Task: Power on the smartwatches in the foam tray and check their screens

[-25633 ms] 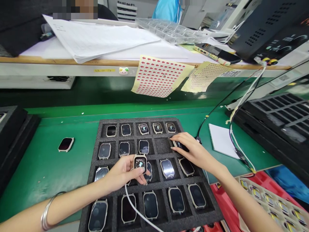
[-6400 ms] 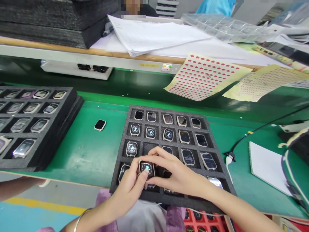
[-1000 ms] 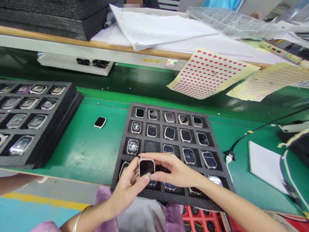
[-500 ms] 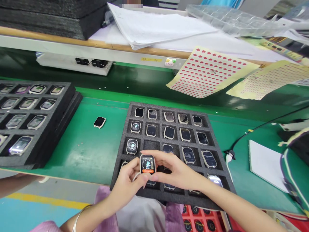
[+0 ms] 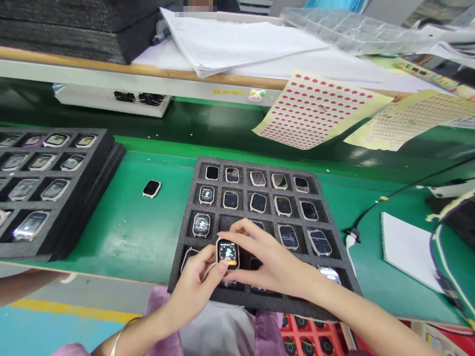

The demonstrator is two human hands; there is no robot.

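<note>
Above the foam tray [image 5: 267, 299], holds a lit watch [image 5: 227, 250] raised and face-up, likely to keep its display readable. Closes the curled left hand [image 5: 196, 283] on its side with thumb over the lower screen; spans its far and near edges with the parted fingers of the right hand [image 5: 276, 262], seemingly to steady it.

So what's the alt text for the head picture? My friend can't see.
The left hand holds a lit smartwatch, right hand around its edge, over a dark foam tray of watches on a green table. Another watch lies nearby.
</note>
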